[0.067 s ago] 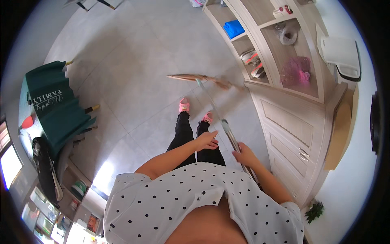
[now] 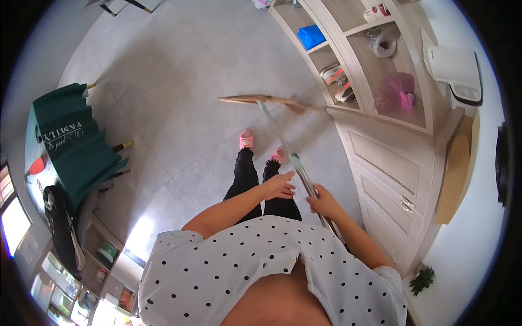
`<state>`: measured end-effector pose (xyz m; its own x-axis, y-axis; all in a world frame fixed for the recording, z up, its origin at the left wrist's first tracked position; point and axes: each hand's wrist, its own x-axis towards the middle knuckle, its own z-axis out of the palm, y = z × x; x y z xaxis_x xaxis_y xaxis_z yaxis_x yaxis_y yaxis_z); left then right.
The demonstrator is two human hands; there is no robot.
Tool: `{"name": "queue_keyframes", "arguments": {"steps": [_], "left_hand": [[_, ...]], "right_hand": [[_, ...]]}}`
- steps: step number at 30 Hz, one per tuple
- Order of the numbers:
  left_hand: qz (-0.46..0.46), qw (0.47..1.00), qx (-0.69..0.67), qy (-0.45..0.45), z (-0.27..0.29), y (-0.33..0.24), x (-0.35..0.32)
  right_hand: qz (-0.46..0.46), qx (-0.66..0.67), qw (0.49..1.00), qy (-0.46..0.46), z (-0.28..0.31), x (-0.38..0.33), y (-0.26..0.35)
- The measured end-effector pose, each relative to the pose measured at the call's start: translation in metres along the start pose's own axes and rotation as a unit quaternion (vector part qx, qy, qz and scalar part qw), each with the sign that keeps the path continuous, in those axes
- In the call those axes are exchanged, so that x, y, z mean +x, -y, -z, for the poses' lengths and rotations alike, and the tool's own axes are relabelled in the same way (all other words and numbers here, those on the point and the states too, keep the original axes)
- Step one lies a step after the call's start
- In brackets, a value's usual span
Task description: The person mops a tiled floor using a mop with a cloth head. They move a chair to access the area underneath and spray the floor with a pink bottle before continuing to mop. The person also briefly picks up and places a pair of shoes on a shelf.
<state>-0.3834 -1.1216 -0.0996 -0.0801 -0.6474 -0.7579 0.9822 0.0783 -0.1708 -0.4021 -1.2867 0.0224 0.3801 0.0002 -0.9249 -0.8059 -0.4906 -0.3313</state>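
Standing on grey tiles, I grip a broom's metal handle (image 2: 293, 163) in my right hand (image 2: 322, 201); my left hand (image 2: 279, 186), fingers loosely open, touches it higher up. Its bristle head (image 2: 255, 100) rests on the floor (image 2: 179, 81) beside a shelf cabinet (image 2: 380, 146).

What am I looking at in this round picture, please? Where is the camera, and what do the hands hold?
The camera sits on a person's head and looks straight down, so the picture is round and straight lines bend near its edge. There is no machine here, only a person with bare hands. The dotted shirt at the bottom is the person's own body, and the pink slippers stand on the grey tiled floor. The right hand grips the broom handle. The left hand rests its fingers against the same handle. The broom head lies on the floor ahead of the feet. To the right stands a pale cabinet with open shelves. To the left is a table under a green cloth.
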Motion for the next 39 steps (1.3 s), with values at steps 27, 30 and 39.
{"name": "queue_keyframes", "arguments": {"steps": [27,30,39], "left_hand": [[-0.281,0.947,0.006,-0.155,-0.022,-0.059,0.110],[-0.280,0.926,0.085,-0.240,-0.029,-0.085,0.133],[-0.114,0.813,0.488,-0.297,-0.009,0.013,0.235]], "right_hand": [[0.033,0.545,0.823,0.157,0.018,-0.078,-0.064],[0.001,0.685,0.713,0.153,0.005,-0.036,-0.086],[0.015,0.892,0.392,0.223,-0.071,-0.029,-0.262]]}}
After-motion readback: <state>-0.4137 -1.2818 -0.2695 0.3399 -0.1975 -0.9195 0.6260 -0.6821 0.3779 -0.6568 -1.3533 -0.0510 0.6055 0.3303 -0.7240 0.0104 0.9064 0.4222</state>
